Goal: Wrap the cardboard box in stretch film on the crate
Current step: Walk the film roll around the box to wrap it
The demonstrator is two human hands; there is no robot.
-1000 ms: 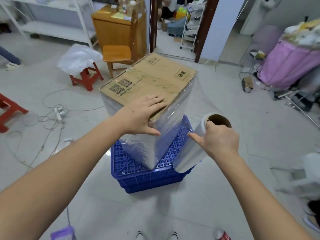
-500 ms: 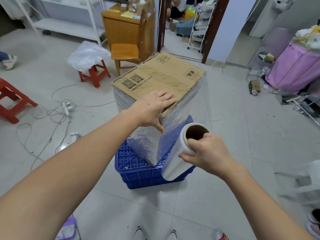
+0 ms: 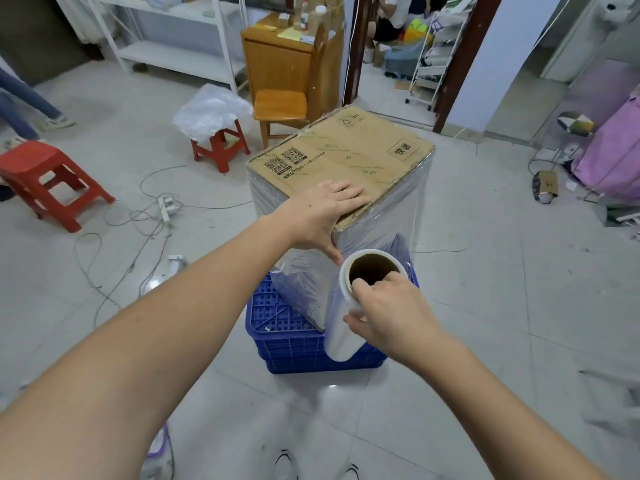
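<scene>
Head view. Box [image 3: 341, 157] stands on the blue crate [image 3: 287, 341], which sits on the floor; the box's sides already carry film, its top is bare cardboard. Left hand [image 3: 320, 211] lies flat on the near edge of the box top, fingers straight, thumb down over the near corner, steadying it. Right hand [image 3: 388, 311] grips the film roll [image 3: 349, 308] near its upper end, fingers curled round it, one tip in the core; the roll hangs just beside the box's near corner, over the crate's near edge. The film's run from roll to box probably starts at that corner; unclear.

Step, judged: side wrapping under way. Next: carry the roll round the corner, keeping tension.
</scene>
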